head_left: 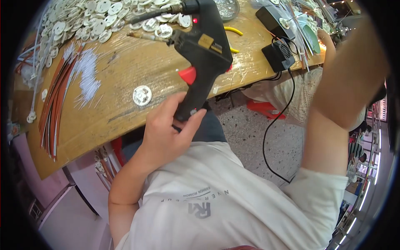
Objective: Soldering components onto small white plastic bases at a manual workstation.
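**Gripping a glue gun over a cluttered bench**

Head view: Holding a black glue gun (203, 50) by the base of its handle, the left hand (166, 133) has fingers and thumb curled round the grip, closed on it. The gun sits w/ its nozzle aimed left over the wooden table (125, 83); its red trigger faces down-left, not touched by a finger, and a small red light shows on the body. The right arm is raised at the picture's right; the right hand (327, 41) reaches up to the table's far right edge, mostly hidden behind the forearm, so can't tell if open or closed or holding anything.

On the table, just left of the gun handle, lies one white disc (142, 95). A heap of similar discs (91, 21) fills the top left. Thin white wires (85, 77) and red strips (54, 104) lie along the left side. A black adapter (280, 55) sits near the right edge, its cable (271, 125) hanging to the floor.
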Demonstrator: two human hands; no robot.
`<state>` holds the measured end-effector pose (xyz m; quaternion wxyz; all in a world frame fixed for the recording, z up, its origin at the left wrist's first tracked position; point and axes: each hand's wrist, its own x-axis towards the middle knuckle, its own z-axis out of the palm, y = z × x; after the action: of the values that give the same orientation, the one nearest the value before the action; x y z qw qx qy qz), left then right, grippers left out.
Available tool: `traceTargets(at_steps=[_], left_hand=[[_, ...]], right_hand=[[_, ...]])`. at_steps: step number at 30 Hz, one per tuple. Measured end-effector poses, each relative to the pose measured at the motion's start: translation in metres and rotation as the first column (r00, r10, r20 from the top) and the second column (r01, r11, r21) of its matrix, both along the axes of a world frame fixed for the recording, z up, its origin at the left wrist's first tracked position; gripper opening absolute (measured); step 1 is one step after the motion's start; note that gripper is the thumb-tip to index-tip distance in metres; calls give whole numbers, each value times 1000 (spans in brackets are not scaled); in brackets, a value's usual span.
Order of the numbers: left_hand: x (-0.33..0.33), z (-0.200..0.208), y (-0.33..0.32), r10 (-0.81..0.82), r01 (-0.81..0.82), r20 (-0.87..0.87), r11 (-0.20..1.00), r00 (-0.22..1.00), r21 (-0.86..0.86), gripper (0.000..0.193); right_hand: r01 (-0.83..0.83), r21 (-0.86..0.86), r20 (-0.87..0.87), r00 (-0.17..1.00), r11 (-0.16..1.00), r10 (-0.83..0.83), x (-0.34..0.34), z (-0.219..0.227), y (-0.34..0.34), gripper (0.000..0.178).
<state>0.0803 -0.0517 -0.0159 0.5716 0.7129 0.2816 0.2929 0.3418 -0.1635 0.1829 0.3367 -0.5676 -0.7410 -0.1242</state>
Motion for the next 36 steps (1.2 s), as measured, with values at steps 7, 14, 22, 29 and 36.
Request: traceTargets(at_steps=[7,14,22,29,36], left_hand=[[-1,2,-1,81,-80,52,997,995,-14,33],[-1,-9,2,118,-115,141,993,983,-28,37],[-10,13,-6,-65,45,251,996,966,83,31],[-27,11,0,-162,138,74,956,984,260,51],[-112,43,66,464,-334,-34,686,885,646,14]], right_hand=[[-37,516,-428,854,856,296,-15,-37,34,51],[91,259,-729,672,962,132,-84,-212,18,76],[-344,-65,-988,152,937,-13,-108,-211,20,86],[-398,170,-978,44,902,204,-108,-203,67,62],[-401,239,-970,-71,884,231,-89,-208,77,60]])
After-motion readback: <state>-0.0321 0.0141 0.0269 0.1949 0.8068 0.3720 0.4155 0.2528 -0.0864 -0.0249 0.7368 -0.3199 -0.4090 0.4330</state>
